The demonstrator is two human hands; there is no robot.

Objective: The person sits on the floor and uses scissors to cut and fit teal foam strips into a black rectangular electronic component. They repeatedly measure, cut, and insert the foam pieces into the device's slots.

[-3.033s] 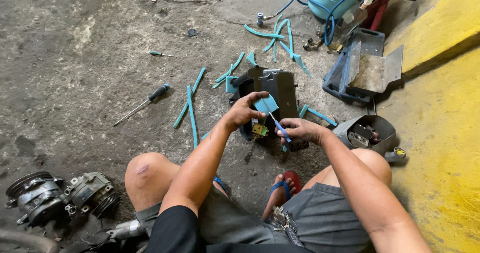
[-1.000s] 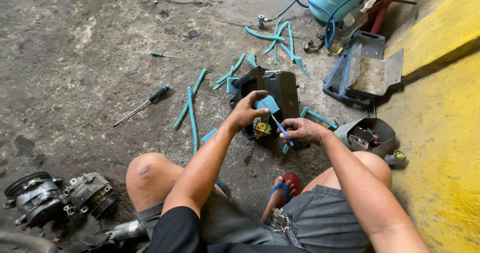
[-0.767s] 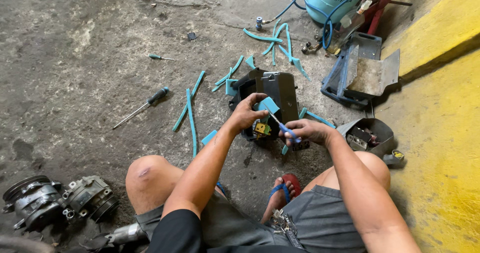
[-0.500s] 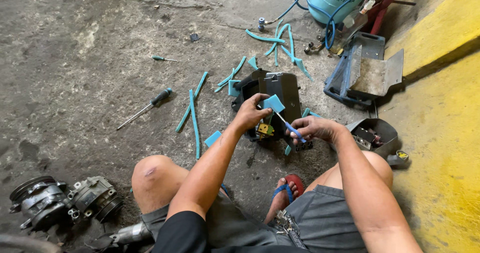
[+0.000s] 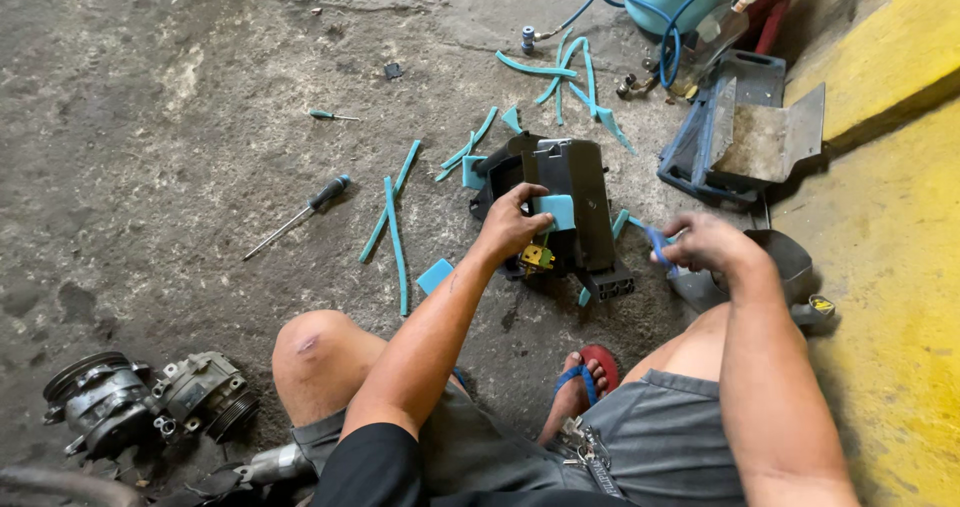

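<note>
While the left hand [image 5: 512,229] grips the black plastic housing [image 5: 570,202] on the concrete floor [image 5: 200,117], the right hand [image 5: 705,245] closes around a blue-handled tool [image 5: 655,242] beside it. Steadying the housing firmly looks key to working its teal foam strips [image 5: 392,225] cleanly.

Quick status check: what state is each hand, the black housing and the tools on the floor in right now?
Left hand: gripping the black plastic housing at its blue foam pad.
Right hand: closed on a blue-handled tool, clear of the housing.
Black plastic housing: lying on the concrete floor.
Long screwdriver: lying flat, untouched.
Compressor: lying beside the knee.
</note>
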